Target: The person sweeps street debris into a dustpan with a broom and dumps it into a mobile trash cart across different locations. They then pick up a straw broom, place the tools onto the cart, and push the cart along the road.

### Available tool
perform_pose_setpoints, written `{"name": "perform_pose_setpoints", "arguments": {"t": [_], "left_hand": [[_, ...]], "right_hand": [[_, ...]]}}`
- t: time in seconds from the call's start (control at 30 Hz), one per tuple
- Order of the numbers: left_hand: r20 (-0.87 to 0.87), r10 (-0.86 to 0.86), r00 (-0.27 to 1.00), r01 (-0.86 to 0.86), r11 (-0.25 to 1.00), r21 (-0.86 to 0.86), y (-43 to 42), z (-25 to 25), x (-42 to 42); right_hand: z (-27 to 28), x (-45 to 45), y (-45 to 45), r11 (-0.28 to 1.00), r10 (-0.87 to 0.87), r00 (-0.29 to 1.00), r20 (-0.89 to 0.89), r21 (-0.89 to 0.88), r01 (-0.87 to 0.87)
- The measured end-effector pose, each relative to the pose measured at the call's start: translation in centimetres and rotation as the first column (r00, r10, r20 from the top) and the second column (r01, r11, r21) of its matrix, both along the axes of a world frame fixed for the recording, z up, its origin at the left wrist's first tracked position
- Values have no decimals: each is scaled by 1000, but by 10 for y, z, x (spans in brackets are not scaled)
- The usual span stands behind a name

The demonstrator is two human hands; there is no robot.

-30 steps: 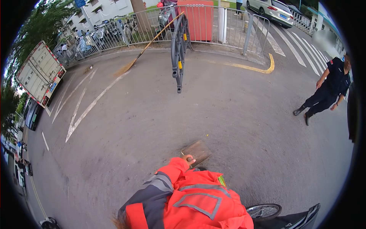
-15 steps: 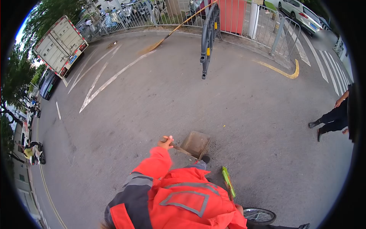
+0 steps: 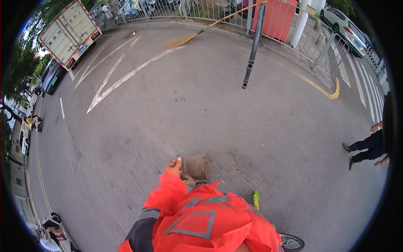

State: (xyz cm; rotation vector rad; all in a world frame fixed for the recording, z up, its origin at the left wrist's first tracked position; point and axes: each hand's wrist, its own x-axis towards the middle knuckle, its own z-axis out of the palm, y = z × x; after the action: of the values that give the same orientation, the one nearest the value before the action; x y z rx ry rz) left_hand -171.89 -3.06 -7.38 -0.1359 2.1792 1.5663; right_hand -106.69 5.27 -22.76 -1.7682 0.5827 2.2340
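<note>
My left hand (image 3: 173, 166) is closed around the wooden handle of a worn metal dustpan (image 3: 194, 167). The dustpan is close in front of my body, to the right of that hand, and its scoop looks brown and dusty. An orange-red jacket sleeve (image 3: 167, 191) with a grey band covers my left arm. The jacket front hides much of the space below, and my right hand is out of sight. A bright green-yellow object (image 3: 256, 199) shows beside my jacket, partly covered.
A long-handled broom (image 3: 184, 41) leans on the metal railing (image 3: 210, 10). A dark barrier (image 3: 252, 59) stands ahead. A spoked wheel (image 3: 292, 242) is at lower right. A person's legs (image 3: 365, 152) show at right. A box truck (image 3: 69, 33) is at upper left; a vehicle (image 3: 58, 235) at lower left.
The view has shifted. My left hand and the dustpan sit farther left and lower in the picture. The rider at left appears farther away, and another vehicle has entered at lower left.
</note>
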Motion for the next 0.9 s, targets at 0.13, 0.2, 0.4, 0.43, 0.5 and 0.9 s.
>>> {"name": "perform_pose_setpoints", "arguments": {"t": [0.13,0.2,0.4,0.43,0.5,0.9], "left_hand": [[55,39,998,-42,998,53,-36,-10,-60],[-20,13,1000,-12,997,82,-54,-1,-98],[-122,130,984,-118,988,102,-77,-9,-171],[-107,122,987,-111,988,103,-77,-7,-183],[-163,140,977,-125,988,95,-71,-8,-205],[-211,50,976,-40,998,52,16,-15,-392]], "right_hand": [[125,-172,55,988,-136,990,28,81,134],[157,-236,79,985,-148,989,20,90,145],[148,-356,147,998,70,998,11,-12,-69],[162,-385,160,974,222,975,-28,50,-220],[181,-444,181,852,470,882,13,253,-458],[175,-713,290,395,836,531,137,520,-757]]}}
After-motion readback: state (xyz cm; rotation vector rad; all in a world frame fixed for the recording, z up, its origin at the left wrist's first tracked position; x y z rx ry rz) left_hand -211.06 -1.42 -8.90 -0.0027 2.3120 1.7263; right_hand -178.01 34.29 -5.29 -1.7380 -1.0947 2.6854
